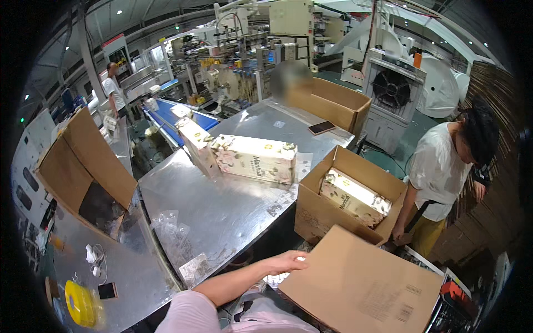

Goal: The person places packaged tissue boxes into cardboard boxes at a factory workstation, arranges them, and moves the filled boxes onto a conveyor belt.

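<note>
My left hand [287, 262] reaches in from the lower edge and is closed on the near left edge of a brown cardboard box [355, 277]. Its broad plain side faces up, with small print and a barcode at the lower right. My right hand is out of sight. Just beyond, an open carton [311, 213] stands with a floral tissue pack [355, 197] inside. On the metal table [222, 216] stand a long white floral pack [255, 158] and another floral pack [195, 141] at its left end.
A co-worker [438, 166] stands close on the right. Another open carton [344, 105] is at the table's far end, near a phone [322, 128]. An open carton [83, 172], yellow tape roll [80, 303] and second phone [108, 290] are left. A blue conveyor [166, 111] lies behind.
</note>
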Demonstrator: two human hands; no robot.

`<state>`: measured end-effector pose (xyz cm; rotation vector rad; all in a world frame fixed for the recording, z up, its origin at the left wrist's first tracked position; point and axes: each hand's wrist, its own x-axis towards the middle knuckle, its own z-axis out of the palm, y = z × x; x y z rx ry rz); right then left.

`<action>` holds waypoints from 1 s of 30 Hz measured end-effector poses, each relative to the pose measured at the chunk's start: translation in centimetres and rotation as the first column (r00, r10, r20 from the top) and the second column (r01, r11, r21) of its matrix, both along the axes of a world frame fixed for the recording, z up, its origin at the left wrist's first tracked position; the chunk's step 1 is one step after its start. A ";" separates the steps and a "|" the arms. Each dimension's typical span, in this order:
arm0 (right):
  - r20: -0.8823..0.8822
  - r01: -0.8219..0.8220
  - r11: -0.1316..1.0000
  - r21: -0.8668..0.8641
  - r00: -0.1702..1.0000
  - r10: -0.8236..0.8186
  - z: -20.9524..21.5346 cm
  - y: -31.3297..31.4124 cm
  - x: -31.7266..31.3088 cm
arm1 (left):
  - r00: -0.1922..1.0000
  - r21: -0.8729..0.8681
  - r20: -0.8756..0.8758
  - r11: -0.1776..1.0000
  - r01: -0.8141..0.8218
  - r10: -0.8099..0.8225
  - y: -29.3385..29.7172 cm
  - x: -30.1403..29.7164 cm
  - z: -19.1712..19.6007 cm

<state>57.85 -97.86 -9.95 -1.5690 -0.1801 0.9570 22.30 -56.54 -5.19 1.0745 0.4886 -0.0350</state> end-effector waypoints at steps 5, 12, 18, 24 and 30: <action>-0.294 -0.224 0.966 -0.132 0.939 0.178 -4.8 2.0 -2.6 | 0.952 0.433 0.256 0.900 0.045 -0.170 -6.0 3.7 17.9; -0.072 0.002 0.972 0.234 0.997 0.015 7.0 18.0 -9.1 | 0.999 0.965 0.006 0.263 -0.018 0.045 4.8 6.9 18.1; 0.689 0.163 0.874 -0.458 0.686 0.234 7.1 22.6 -13.0 | 0.487 0.844 -0.504 0.287 0.453 0.714 40.7 -2.5 7.9; 0.684 0.079 0.908 -0.412 0.685 0.251 6.3 20.9 -10.9 | 0.891 0.959 -0.271 0.026 0.282 0.365 40.6 -2.7 6.2; 0.721 0.020 0.929 -0.370 0.636 0.273 6.6 21.2 -11.2 | 0.900 0.917 -0.279 -0.185 0.353 0.336 27.4 -6.6 8.8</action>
